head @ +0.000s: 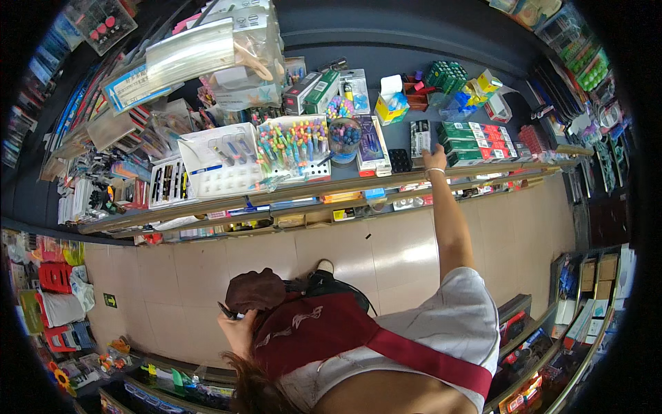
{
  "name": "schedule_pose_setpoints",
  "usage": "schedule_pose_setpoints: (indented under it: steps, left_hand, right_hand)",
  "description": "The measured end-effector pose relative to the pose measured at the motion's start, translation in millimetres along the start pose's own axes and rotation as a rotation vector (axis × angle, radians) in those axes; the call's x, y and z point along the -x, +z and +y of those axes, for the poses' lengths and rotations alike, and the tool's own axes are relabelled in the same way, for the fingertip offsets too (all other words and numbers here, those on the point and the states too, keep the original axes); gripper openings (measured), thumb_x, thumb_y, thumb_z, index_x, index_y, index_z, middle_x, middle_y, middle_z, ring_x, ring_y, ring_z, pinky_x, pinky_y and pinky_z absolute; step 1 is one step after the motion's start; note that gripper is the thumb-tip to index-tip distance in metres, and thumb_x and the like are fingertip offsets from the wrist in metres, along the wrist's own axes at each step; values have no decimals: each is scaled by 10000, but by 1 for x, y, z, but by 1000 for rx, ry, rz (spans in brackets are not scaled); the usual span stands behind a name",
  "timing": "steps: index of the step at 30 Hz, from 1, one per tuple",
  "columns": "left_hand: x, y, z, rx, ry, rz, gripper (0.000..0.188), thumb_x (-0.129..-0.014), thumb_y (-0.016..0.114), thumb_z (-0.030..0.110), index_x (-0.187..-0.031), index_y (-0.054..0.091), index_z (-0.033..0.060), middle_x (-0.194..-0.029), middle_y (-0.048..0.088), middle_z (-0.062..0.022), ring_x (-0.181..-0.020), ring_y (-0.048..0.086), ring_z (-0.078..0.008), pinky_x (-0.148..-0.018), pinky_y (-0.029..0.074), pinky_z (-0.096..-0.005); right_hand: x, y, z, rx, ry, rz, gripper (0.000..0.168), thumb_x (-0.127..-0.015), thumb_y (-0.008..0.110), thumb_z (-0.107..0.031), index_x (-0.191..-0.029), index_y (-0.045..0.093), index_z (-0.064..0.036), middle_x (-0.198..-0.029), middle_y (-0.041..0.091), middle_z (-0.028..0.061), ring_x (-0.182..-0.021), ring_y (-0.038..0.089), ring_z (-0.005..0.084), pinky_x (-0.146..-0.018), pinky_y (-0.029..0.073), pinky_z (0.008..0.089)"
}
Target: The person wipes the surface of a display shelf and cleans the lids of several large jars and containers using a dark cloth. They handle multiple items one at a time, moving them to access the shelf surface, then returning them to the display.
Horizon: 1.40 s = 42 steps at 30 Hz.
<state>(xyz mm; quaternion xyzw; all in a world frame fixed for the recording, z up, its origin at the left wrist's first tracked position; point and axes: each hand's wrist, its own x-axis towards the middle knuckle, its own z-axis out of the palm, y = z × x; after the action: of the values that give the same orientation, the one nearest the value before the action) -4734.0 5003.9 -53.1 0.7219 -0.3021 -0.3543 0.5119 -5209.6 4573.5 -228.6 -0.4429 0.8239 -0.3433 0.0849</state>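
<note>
My right arm reaches out to the shelf, and my right hand is at the front end of a narrow black-and-white box. Whether its fingers grip the box or only touch it is unclear. Just left of that hand lies a black tray with round holes; green-ended cartons are stacked to its right. Low by my body, my left hand is closed around a black pen-like object. A bunched brown cloth lies against the same hand; how it is held is partly hidden.
Along the wooden shelf edge stand a rack of colourful pens, a clear cup of blue-capped pens, a white pen display and a yellow box. Goods shelves curve behind me. A small dark piece lies on the tiled floor.
</note>
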Motion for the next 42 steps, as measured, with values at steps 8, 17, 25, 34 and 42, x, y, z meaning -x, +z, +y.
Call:
schedule_pose_setpoints:
  steps: [8, 17, 25, 34, 42]
  left_hand:
    - [1, 2, -2, 39, -42, 42, 215, -679, 710, -46, -886, 651, -33, -838, 660, -34, -753, 586, -103, -703, 473, -255]
    - [-2, 3, 5, 5, -91, 72, 205, -668, 695, -52, -865, 642, -37, -835, 660, -58, -746, 589, -111, -696, 474, -259]
    - [-7, 0, -3, 10, -169, 42, 234, -661, 696, -54, -887, 633, -49, -866, 663, -65, -772, 597, -125, -718, 478, -266]
    - [-13, -1, -8, 4, -82, 11, 232, -653, 683, -62, -879, 642, -35, -843, 661, -51, -753, 592, -122, -715, 475, -271]
    - [-19, 0, -14, -29, -21, -35, 244, -639, 671, -76, -876, 644, -23, -834, 654, -40, -758, 586, -120, -729, 467, -273]
  right_hand:
    - [66, -22, -52, 390, -472, -147, 447, -623, 767, -406, -974, 683, -142, -1093, 552, 109, -1076, 464, 324, -919, 375, 485]
    - [66, -3, -34, 331, -477, -152, 567, -560, 781, -347, -1041, 603, -108, -1034, 585, 163, -1007, 514, 357, -853, 403, 494]
    - [68, -12, -37, 252, -509, -202, 566, -608, 791, -312, -1097, 569, -131, -1135, 521, 152, -1097, 429, 349, -902, 347, 510]
    - [42, -7, -11, 377, -279, -190, 618, -736, 681, -288, -1316, 468, -300, -1411, 329, 148, -1277, 298, 396, -957, 285, 586]
    - [59, -5, -5, 341, -433, -208, 552, -757, 660, -250, -1284, 500, -274, -1411, 343, 135, -1242, 339, 389, -934, 316, 582]
